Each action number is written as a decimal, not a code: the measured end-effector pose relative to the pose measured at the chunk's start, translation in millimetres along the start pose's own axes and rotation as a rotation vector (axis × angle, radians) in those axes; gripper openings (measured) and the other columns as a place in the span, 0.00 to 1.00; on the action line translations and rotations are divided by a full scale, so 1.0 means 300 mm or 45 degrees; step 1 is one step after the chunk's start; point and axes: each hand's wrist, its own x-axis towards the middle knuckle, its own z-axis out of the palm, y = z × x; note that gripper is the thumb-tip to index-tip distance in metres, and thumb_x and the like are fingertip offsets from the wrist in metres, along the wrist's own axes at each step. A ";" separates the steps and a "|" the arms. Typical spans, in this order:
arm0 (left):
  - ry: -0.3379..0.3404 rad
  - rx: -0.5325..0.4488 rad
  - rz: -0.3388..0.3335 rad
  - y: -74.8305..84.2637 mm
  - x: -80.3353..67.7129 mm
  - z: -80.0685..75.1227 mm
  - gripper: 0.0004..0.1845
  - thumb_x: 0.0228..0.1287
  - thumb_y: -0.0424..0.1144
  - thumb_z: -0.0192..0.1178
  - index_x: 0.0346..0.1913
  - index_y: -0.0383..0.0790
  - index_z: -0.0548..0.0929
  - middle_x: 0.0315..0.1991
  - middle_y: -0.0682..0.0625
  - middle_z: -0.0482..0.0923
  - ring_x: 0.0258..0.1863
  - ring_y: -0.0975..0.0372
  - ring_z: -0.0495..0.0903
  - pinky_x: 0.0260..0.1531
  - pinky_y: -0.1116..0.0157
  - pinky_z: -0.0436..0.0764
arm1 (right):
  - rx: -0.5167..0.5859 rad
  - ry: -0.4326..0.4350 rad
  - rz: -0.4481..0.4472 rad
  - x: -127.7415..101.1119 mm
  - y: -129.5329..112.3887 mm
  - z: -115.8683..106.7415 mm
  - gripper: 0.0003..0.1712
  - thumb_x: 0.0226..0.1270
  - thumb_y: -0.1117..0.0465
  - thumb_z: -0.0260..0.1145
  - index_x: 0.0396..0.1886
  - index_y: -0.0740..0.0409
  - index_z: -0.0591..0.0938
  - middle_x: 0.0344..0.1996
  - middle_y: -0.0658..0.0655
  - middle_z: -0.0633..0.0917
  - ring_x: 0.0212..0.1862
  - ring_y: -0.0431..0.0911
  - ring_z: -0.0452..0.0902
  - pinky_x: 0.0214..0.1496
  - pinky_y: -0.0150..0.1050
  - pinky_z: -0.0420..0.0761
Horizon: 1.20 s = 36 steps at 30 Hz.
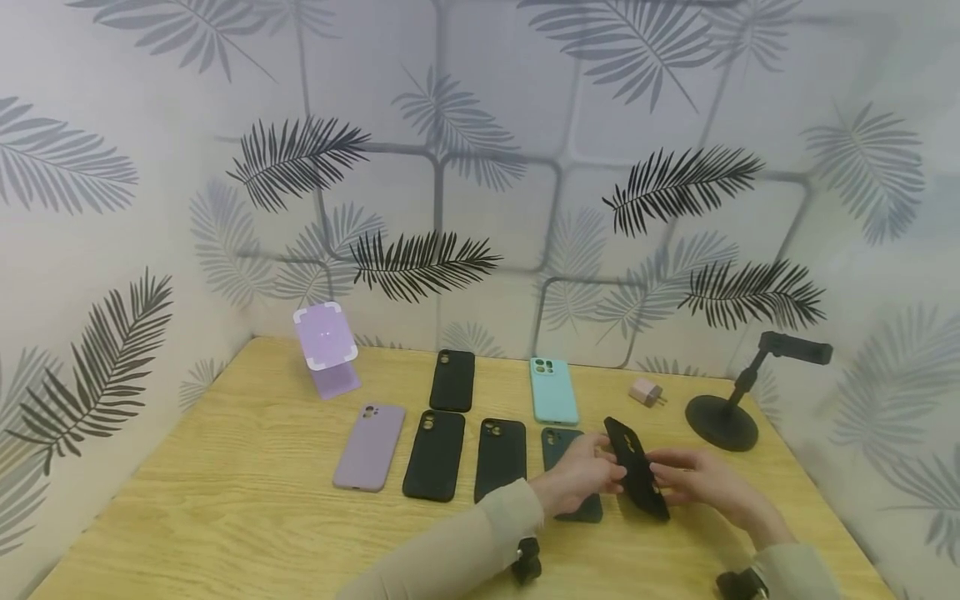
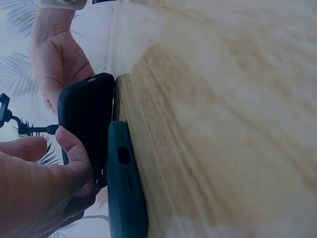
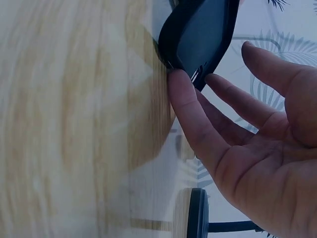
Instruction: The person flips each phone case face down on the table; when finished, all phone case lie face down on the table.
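Note:
My left hand (image 1: 581, 479) pinches a black phone case (image 1: 636, 471) along its left edge, between thumb and fingers. The case stands tilted on its side above the table. In the left wrist view its smooth black face (image 2: 86, 114) turns toward the left hand. My right hand (image 1: 712, 487) touches the opposite edge with its fingertips. In the right wrist view those fingers (image 3: 195, 131) are fairly straight, the thumb is off the case, and its hollow inside (image 3: 205, 39) shows. Under the left forearm and hand lies a dark teal phone case (image 1: 588, 510), partly hidden.
Left of the hands lie black cases (image 1: 501, 450) and a lilac case (image 1: 370, 450). Behind them are another black case (image 1: 452, 381) and a turquoise case (image 1: 553, 392). A charger plug (image 1: 645, 392) and a black stand (image 1: 723, 422) are at right, a purple stand (image 1: 326, 337) at back left.

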 end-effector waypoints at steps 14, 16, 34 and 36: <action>-0.028 0.023 0.025 0.006 -0.012 0.003 0.30 0.62 0.25 0.62 0.66 0.40 0.68 0.48 0.39 0.77 0.36 0.54 0.83 0.39 0.55 0.86 | 0.095 -0.014 0.084 0.015 -0.030 0.025 0.37 0.80 0.46 0.48 0.69 0.76 0.63 0.66 0.77 0.68 0.62 0.61 0.76 0.51 0.52 0.85; -0.031 0.037 0.019 0.005 -0.013 0.007 0.29 0.63 0.26 0.63 0.66 0.40 0.68 0.48 0.39 0.77 0.38 0.52 0.83 0.41 0.54 0.86 | 0.100 -0.013 0.090 0.014 -0.035 0.029 0.37 0.80 0.45 0.47 0.70 0.74 0.63 0.68 0.77 0.66 0.61 0.60 0.77 0.50 0.52 0.85; -0.080 0.149 -0.011 0.000 -0.008 0.021 0.32 0.58 0.24 0.65 0.66 0.47 0.73 0.48 0.38 0.78 0.44 0.48 0.84 0.48 0.49 0.84 | 0.159 0.037 0.064 0.018 -0.040 0.033 0.40 0.78 0.52 0.53 0.74 0.74 0.51 0.65 0.75 0.70 0.54 0.51 0.81 0.51 0.50 0.85; -0.100 0.164 -0.025 0.002 -0.007 0.020 0.33 0.58 0.24 0.65 0.66 0.46 0.73 0.51 0.38 0.77 0.46 0.48 0.83 0.48 0.49 0.84 | 0.178 0.049 0.043 0.015 -0.037 0.024 0.39 0.78 0.54 0.54 0.74 0.73 0.52 0.65 0.73 0.72 0.54 0.51 0.81 0.53 0.50 0.84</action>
